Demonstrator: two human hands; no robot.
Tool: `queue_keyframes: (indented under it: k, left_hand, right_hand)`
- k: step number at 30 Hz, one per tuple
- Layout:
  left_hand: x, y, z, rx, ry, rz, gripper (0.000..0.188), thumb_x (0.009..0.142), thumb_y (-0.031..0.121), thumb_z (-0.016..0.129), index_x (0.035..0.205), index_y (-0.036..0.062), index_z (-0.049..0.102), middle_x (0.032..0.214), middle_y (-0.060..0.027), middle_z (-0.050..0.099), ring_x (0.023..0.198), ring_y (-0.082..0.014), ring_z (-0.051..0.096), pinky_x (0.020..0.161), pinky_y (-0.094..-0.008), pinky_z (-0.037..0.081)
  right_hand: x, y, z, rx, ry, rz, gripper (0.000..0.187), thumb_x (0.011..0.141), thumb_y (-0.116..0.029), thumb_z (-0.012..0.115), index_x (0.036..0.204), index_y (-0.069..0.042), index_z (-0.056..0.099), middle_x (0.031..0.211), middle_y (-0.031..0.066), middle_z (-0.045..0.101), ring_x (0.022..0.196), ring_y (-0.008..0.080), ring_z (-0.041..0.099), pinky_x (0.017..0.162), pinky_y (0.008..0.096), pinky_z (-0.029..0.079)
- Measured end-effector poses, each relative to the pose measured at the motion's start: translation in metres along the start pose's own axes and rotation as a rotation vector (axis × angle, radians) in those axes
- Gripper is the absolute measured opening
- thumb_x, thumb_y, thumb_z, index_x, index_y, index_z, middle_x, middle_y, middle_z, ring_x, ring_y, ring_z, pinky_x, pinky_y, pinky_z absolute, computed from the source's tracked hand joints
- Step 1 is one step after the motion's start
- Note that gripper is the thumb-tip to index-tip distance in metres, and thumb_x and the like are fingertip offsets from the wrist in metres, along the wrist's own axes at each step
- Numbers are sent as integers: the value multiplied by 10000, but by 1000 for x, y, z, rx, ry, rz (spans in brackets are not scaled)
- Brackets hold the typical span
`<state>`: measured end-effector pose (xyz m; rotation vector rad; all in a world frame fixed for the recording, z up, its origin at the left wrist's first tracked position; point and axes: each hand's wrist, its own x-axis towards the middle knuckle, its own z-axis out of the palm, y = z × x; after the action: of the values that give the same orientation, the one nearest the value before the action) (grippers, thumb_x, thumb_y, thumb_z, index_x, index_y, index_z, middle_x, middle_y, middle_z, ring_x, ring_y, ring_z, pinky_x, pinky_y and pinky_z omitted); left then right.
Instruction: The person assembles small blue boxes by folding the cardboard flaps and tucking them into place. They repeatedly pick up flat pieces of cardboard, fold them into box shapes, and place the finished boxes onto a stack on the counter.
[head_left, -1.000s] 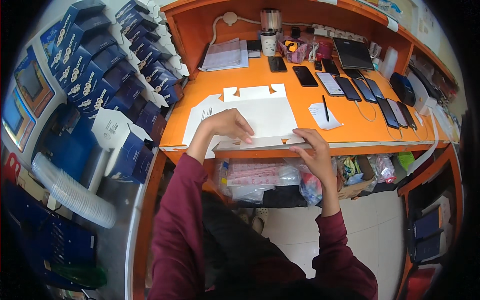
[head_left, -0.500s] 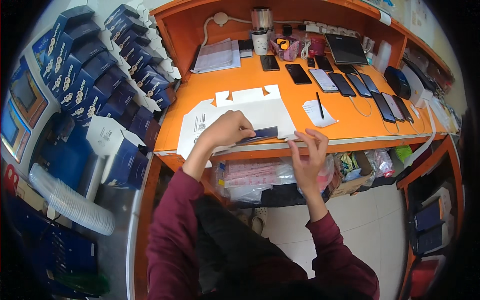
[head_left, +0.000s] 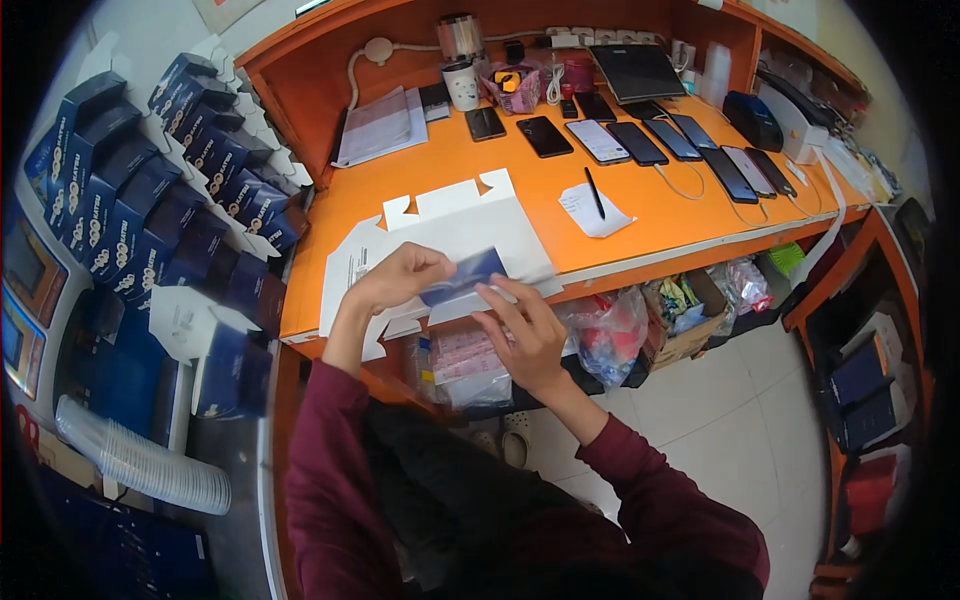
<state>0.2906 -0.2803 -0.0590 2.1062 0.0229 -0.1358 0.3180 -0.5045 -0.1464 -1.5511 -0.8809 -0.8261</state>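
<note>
A flat, partly folded cardboard box blank [head_left: 440, 232], white inside with cut tabs along its far side, lies at the desk's front left. At its near edge a dark blue panel [head_left: 470, 274] is lifted and tilted. Fingers of my left hand [head_left: 400, 278] are closed in a pinch at the panel's left end. Bent fingers of my right hand [head_left: 527, 335] are at the panel's lower right corner, gripping the edge. Parts of the panel hide behind both hands, and it is slightly blurred.
Folded blue boxes [head_left: 150, 200] are stacked at the left, above stacked clear plastic cups [head_left: 140, 455]. Right of the blank lie a paper with a pen [head_left: 595, 200] and several phones [head_left: 640, 145]. Plastic bags [head_left: 605, 335] sit beneath the orange desk [head_left: 400, 170].
The blue panel has been raised and turned toward me. My right hand has moved left along the edge to its corner. The head view has shifted, so the desk appears farther left.
</note>
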Motion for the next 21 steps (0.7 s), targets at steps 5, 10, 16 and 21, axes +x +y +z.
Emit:
queue_keyframes:
  k: [5,10,16,21]
  left_hand:
    - [-4,19,18,552,952,430,237,1020,169,581,945,-41,664,861,-110,716,803,-240,664,722,-363,490]
    - [-57,51,14,938,1316,732,166,1006,110,602,981,-23,698,925,-171,719,808,-330,697,704,-395,545]
    - [-153,102,141,1040,812,876,159,1006,113,577,998,11,698,944,-153,714,789,-338,694,654,-391,539]
    - [-192,75,247,645,594,455,133,957,44,573,928,-14,689,798,-170,675,700,-356,656,640,-392,527]
  right_hand:
    - [1,14,0,-193,-177,-121,276,764,-261,809,1003,-143,738,963,-12,709,803,166,693,653,303,548]
    - [11,27,58,-349,-136,-69,104,791,-221,711,849,-135,702,910,14,646,825,202,668,681,355,542]
    - [-5,41,-15,394,53,425,358,951,-127,577,1294,-26,564,1156,183,629,1079,300,633,933,328,499]
    - [-145,3,-124,678,399,740,623,1040,-550,405,1414,-55,447,1350,121,515,1127,187,562,911,341,485]
